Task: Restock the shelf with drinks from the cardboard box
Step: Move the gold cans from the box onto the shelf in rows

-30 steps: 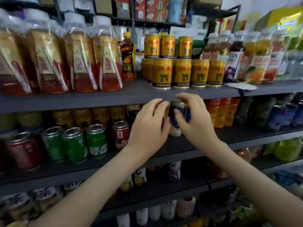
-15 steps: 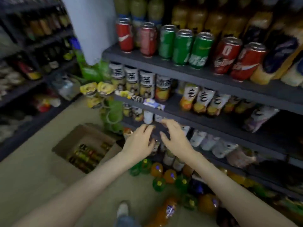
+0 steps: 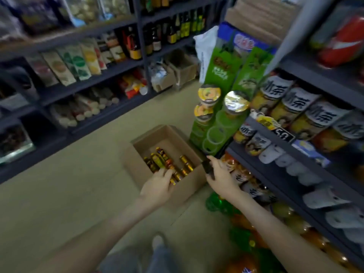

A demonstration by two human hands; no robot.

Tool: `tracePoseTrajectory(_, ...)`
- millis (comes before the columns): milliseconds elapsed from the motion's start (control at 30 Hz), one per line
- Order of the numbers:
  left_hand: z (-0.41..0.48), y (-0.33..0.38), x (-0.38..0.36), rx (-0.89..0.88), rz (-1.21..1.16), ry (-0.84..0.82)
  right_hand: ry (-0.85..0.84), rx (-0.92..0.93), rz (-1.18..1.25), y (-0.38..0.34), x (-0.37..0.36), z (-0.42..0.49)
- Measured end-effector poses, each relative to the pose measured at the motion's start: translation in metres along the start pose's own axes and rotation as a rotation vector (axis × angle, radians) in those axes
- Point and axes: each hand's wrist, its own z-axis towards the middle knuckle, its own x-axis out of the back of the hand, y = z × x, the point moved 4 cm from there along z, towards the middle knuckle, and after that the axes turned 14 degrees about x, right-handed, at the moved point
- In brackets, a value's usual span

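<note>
You have turned from the shelf (image 3: pixel 319 83) down to the cardboard box (image 3: pixel 167 136). Your left hand (image 3: pixel 157 186), fingers loose, reaches the bottles (image 3: pixel 159 160) by its near edge for the next pickup. I cannot tell your right hand's (image 3: pixel 220 176) grip.

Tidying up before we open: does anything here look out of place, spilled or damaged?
Only the cardboard box: it sits open on the aisle floor, and the drinks in it lie on their sides at mixed angles, not upright. Nothing looks spilled or broken, though the picture is blurred.

A shop: stocked shelves (image 3: pixel 307 134) of packaged drinks and snacks.
</note>
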Motion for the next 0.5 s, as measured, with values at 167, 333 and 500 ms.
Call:
tracePoseTrajectory(167, 0.041, -0.047, 0.013, 0.096, -0.072, -0.064, -0.072, -0.038, 0.012, -0.007, -0.033, 0.053)
tracePoseTrajectory(333, 0.091, -0.063, 0.008, 0.176, -0.141, -0.082, -0.164, -0.077, -0.019, 0.016, -0.055, 0.103)
tracePoseTrajectory(500, 0.162, -0.074, -0.021, 0.290, -0.190, -0.125, -0.272, -0.130, -0.017, 0.060, -0.085, 0.169)
